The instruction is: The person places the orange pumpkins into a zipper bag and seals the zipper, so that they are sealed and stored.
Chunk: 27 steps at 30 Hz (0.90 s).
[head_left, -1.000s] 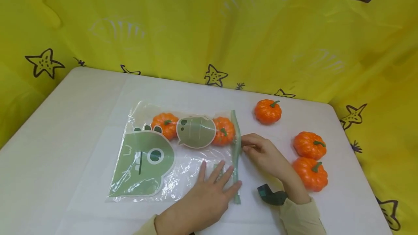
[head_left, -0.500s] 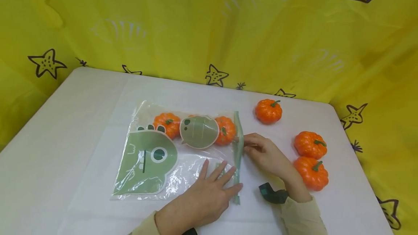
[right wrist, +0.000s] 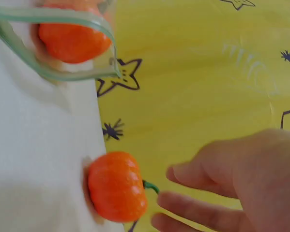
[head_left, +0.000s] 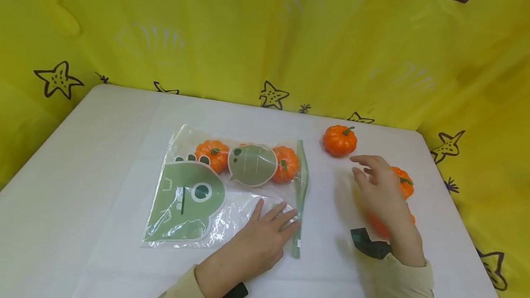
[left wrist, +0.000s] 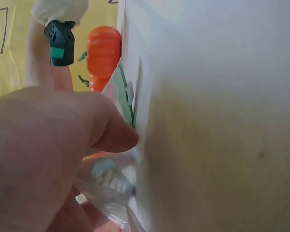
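Observation:
A clear zip bag (head_left: 182, 206) with green dinosaur prints lies flat, its green zip edge (head_left: 304, 187) on the right. Inside it are orange toy pumpkins (head_left: 285, 164), one partly hidden behind a print. My left hand (head_left: 256, 245) rests on the bag's lower right part with fingers spread. Off to the right of the bag, my right hand (head_left: 383, 192) is raised with loosely bent fingers and holds nothing. It partly covers two loose pumpkins (head_left: 406, 184). Another pumpkin (right wrist: 116, 187) sits beyond its fingertips, stem toward them. The bag's mouth (right wrist: 77, 75) gapes in the right wrist view.
A white-covered table (head_left: 103, 151) carries everything. A yellow curtain (head_left: 232, 36) with drawn starfish and fish bones hangs along its back and sides. A dark wrist device (head_left: 370, 244) is strapped below my right hand.
My right hand has left the bag's zip edge and moved right, over the two loose pumpkins. My left hand stays on the bag, only slightly shifted.

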Each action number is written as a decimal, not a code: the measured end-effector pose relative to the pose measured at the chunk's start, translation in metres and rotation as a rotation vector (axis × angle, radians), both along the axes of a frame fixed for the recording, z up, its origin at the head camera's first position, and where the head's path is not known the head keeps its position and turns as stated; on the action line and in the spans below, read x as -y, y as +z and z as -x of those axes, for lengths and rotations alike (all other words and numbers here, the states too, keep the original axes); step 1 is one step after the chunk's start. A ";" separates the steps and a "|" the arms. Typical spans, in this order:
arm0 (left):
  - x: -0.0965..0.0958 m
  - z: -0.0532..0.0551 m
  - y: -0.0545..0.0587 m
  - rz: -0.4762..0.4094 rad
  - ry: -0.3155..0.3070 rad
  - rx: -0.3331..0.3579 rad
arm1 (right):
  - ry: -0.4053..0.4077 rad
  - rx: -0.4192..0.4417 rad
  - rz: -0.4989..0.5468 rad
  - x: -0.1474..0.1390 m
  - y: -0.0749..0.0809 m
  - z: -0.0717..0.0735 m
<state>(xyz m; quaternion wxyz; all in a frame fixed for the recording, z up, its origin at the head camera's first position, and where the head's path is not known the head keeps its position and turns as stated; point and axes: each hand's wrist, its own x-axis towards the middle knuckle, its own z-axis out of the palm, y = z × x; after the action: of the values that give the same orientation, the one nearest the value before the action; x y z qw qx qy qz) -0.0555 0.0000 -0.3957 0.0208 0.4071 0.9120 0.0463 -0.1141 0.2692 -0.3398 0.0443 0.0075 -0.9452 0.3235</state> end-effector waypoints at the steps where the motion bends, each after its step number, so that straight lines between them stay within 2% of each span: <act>1: 0.001 0.001 0.000 -0.013 -0.001 0.017 | -0.036 -0.009 -0.016 -0.002 0.002 -0.001; 7: 0.008 0.007 0.001 -0.084 -0.002 0.108 | -0.200 0.022 -0.092 -0.014 0.001 -0.001; 13: 0.015 0.018 0.002 -0.115 -0.008 0.146 | -0.265 -0.005 -0.141 -0.021 -0.003 0.000; 17: 0.021 0.023 0.001 -0.144 -0.017 0.166 | -0.304 0.014 -0.183 -0.024 -0.003 0.000; 19: 0.023 0.025 0.002 -0.161 -0.017 0.179 | -0.330 0.056 -0.231 -0.027 -0.003 -0.001; 22: 0.025 0.026 0.003 -0.181 0.004 0.205 | -0.357 0.187 -0.265 -0.032 -0.003 -0.003; 24: 0.024 0.025 0.004 -0.179 0.025 0.215 | -0.347 0.264 -0.267 -0.033 -0.003 -0.003; 26: 0.024 0.023 0.005 -0.166 0.045 0.210 | -0.333 0.308 -0.241 -0.032 -0.003 -0.002; 27: 0.023 0.022 0.006 -0.157 0.054 0.208 | -0.319 0.300 -0.230 -0.031 -0.004 -0.001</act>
<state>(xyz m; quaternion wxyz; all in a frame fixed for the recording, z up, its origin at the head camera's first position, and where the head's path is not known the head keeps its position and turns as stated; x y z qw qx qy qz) -0.0778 -0.0232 -0.3902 0.0823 0.3757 0.9091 0.1599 -0.1127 0.2999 -0.3434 -0.0472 -0.1852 -0.9610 0.2001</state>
